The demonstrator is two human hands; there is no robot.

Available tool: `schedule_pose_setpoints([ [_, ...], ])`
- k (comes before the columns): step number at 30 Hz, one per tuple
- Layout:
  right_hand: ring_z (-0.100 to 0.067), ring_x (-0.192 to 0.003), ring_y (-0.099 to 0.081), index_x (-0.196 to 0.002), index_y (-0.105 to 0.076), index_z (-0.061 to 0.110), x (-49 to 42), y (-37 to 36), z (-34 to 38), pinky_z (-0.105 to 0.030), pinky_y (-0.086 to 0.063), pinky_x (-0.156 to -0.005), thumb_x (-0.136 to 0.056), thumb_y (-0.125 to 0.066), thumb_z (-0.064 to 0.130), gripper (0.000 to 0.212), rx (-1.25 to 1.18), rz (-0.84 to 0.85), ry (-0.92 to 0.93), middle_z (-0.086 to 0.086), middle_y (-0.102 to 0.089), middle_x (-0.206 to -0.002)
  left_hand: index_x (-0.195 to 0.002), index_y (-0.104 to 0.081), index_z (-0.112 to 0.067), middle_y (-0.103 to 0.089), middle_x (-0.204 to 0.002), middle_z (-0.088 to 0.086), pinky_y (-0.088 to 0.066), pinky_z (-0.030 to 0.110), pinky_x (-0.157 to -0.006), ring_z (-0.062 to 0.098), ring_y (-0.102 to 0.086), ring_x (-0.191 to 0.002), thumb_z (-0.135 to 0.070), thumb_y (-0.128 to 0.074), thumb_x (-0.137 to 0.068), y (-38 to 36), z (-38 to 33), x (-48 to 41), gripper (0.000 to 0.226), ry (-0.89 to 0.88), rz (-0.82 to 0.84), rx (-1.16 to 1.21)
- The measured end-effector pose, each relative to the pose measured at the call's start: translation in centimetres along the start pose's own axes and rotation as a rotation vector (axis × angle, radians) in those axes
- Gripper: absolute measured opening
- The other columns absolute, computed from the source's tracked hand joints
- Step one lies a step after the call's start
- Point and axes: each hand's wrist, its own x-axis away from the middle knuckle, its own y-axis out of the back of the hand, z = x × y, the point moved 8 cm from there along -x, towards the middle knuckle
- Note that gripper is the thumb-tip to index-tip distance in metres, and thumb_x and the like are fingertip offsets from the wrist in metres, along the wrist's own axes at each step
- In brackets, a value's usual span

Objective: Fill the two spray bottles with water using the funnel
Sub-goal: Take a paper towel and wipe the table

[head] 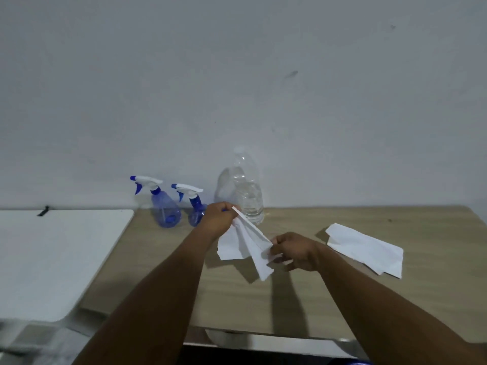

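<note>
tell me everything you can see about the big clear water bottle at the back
The big clear water bottle stands upright at the back of the wooden table, against the wall, just right of the two blue spray bottles. It looks like thin ribbed transparent plastic with a pale cap on top. How much water it holds is hard to tell. The left hand hides its lower left edge; no contact is evident.

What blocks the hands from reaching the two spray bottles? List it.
Nothing on the table. But the left hand and right hand both hold a folded white paper sheet, just before the blue translucent spray bottles.
</note>
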Motion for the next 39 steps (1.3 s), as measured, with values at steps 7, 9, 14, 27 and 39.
schedule_pose_setpoints([
  [7, -0.031, -0.085, -0.067, -0.107, -0.064, 0.011, -2.0, -7.0, 4.2, -0.041, -0.057, -0.075, -0.09, -0.061, 0.007, 0.017, -0.389, -0.174, 0.11, -0.015, -0.072, -0.103, -0.122, -0.06, -0.009, -0.061, -0.126, 0.01, -0.04, 0.025, -0.092, 0.022, -0.057, -0.107, -0.013, -0.045, -0.101, 10.8, 5.3, -2.3, 0.026, -0.008, -0.151, -0.34],
  [9, -0.029, -0.086, -0.066, -0.109, -0.061, 0.013, -2.9, -8.9, 5.8, -0.038, -0.057, -0.072, -0.092, -0.059, 0.006, 0.019, -0.408, -0.203, 0.117, -0.013, -0.071, -0.104, -0.133, -0.051, -0.009, -0.053, -0.135, 0.009, -0.037, 0.029, -0.103, 0.026, -0.052, -0.121, -0.013, -0.045, -0.103, 13.5, 6.9, -2.3, 0.032, 0.024, -0.188, -0.312],
  [14, -0.024, -0.07, -0.063, -0.114, -0.052, 0.013, -5.3, -13.1, 8.2, -0.031, -0.053, -0.057, -0.084, -0.065, 0.001, 0.035, -0.457, -0.315, 0.112, -0.017, -0.064, -0.092, -0.144, -0.038, -0.017, -0.053, -0.138, 0.009, -0.055, 0.042, -0.09, 0.028, -0.061, -0.112, -0.036, -0.068, -0.091, 17.7, 11.7, -1.9, 0.065, 0.08, -0.043, -0.023],
  [27, -0.03, -0.084, -0.061, -0.096, -0.069, -0.002, -6.7, -19.0, 8.6, -0.041, -0.056, -0.075, -0.082, -0.064, -0.013, 0.018, -0.503, -0.379, 0.098, -0.019, -0.063, -0.094, -0.147, -0.035, -0.031, -0.062, -0.119, 0.015, -0.06, 0.045, -0.082, 0.031, -0.07, -0.093, -0.003, -0.082, -0.077, 20.8, 19.2, 0.0, 0.089, 0.335, 0.331, 0.279],
  [39, -0.027, -0.088, -0.068, -0.109, -0.066, -0.002, -6.5, -22.0, 10.4, -0.035, -0.059, -0.075, -0.073, -0.078, -0.01, 0.039, -0.099, -0.252, 0.129, -0.017, -0.07, -0.101, -0.097, -0.077, -0.011, -0.074, -0.099, 0.007, -0.055, 0.038, -0.084, 0.027, -0.069, -0.097, -0.016, -0.074, -0.087, 24.9, 17.3, -2.6, 0.011, 0.028, 0.07, 0.103],
])
